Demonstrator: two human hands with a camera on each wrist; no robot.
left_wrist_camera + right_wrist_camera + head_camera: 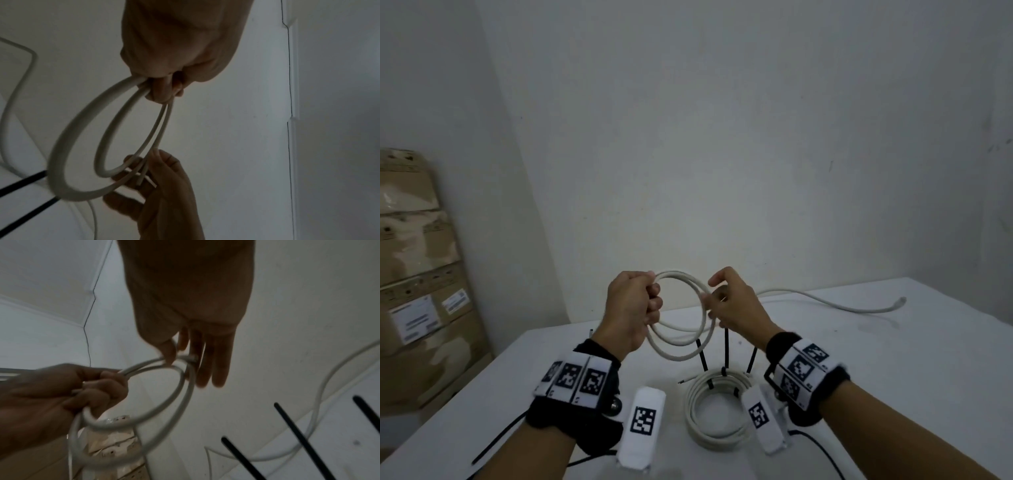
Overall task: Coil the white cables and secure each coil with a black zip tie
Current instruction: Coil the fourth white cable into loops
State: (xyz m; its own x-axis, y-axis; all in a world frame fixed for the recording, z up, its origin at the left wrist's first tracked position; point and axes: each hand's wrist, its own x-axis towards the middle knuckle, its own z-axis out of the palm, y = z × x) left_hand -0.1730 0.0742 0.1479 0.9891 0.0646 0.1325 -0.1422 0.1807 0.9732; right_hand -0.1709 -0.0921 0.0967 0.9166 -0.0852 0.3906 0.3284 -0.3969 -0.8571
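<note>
Left grip (pixel 631 308) fists round the white cable's (pixel 681 356) loops; right grip (pixel 732 301) pinches their far side

No text can be read anywhere. The white labels (pixel 413 319) on the cardboard boxes (pixel 417 274) stacked at the far left carry printed lines too small and blurred to make out. The wristbands (pixel 571 378) bear only black-and-white square marker patterns, no letters or numbers.
</note>
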